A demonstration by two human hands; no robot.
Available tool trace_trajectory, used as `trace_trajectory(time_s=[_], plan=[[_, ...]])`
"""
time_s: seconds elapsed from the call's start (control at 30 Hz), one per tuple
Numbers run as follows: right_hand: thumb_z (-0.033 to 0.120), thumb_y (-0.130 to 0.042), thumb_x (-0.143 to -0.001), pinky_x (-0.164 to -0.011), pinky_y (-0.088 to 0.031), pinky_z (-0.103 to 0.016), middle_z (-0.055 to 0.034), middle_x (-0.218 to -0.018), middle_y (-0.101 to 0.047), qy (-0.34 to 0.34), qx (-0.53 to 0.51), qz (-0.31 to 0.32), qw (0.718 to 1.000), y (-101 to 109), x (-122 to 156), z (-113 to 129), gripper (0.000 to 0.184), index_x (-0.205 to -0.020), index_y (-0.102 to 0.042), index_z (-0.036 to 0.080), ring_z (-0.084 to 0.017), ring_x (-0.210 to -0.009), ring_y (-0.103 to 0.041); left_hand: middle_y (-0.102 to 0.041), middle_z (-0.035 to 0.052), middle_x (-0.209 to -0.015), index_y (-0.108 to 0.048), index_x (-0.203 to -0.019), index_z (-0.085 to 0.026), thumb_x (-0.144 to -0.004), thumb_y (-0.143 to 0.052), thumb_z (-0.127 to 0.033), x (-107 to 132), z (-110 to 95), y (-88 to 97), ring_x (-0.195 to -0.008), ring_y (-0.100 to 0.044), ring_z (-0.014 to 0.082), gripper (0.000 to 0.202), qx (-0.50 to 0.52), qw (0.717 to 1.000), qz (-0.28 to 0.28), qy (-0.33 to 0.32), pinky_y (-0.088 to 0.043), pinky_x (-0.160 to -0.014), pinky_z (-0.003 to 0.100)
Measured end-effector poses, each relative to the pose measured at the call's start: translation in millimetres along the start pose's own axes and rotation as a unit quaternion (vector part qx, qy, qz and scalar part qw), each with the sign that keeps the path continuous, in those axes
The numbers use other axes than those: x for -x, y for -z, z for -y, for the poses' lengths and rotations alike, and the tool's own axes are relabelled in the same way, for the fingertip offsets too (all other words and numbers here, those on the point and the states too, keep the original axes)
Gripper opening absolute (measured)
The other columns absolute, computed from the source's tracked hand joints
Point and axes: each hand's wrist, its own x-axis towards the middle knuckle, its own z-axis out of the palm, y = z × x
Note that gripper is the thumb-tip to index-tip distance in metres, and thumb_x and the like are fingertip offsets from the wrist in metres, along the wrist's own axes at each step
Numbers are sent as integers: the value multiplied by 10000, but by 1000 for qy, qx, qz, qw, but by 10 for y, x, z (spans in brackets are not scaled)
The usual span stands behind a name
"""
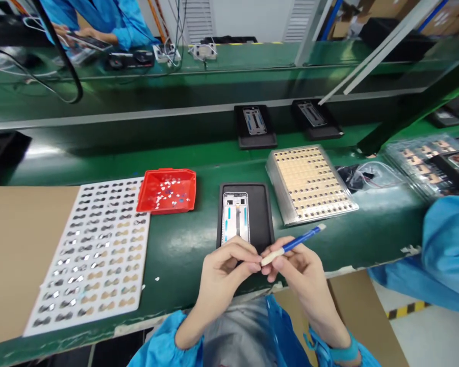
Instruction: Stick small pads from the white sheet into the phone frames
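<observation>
My right hand (296, 267) grips a blue and white pen-like tool (300, 239), its pale tip pointing at my left fingertips. My left hand (231, 267) is pinched close against that tip; whatever lies between its thumb and forefinger is too small to make out. Just beyond both hands, a black tray (260, 214) holds a phone frame (235, 216) with blue strips on it. My left hand covers the lower end of the frame.
To the left are a red bin (167, 196) of small white scraps and a white sheet (110, 244) with rows of small dark parts. At right stands a stack of clear trays (311, 183). Two black trays (254, 127) lie behind. Co-workers sit across and at right, a blue sleeve (447, 244) nearby.
</observation>
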Motion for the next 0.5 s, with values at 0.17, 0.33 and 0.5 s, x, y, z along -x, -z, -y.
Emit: trace_trajectory(time_s=[0.17, 0.33, 0.5], plan=[[420, -1029, -817, -556, -584, -117, -2, -738, -790, -87, -58, -16, 994, 8, 18, -139, 294, -933, -843, 224, -101, -631, -740, -779, 41, -807, -861, -901, -241, -971, -861, -422, 5, 140, 77, -727, -749, 154, 194, -87, 992, -9, -87, -623, -678, 229], [469, -1069, -739, -549, -569, -138, -1, -675, -756, -117, -77, -65, 988, -25, 38, -231, 403, -904, -821, 197, -102, -593, -698, -785, 25, -843, -786, -1011, -198, -1033, -782, -235, 81, 168, 103, -765, -760, 158, 43, -246, 939, -40, -237, -633, -713, 249], [508, -1070, -705, -547, -601, -193, -7, -660, -747, -113, -54, -101, 987, -54, 51, -257, 457, -884, -796, 190, -133, -569, -693, -822, 52, -946, -755, -1140, -174, -1001, -711, -15, 130, 113, 169, -840, -799, 170, 215, -393, 848, -16, -356, -661, -788, 250]])
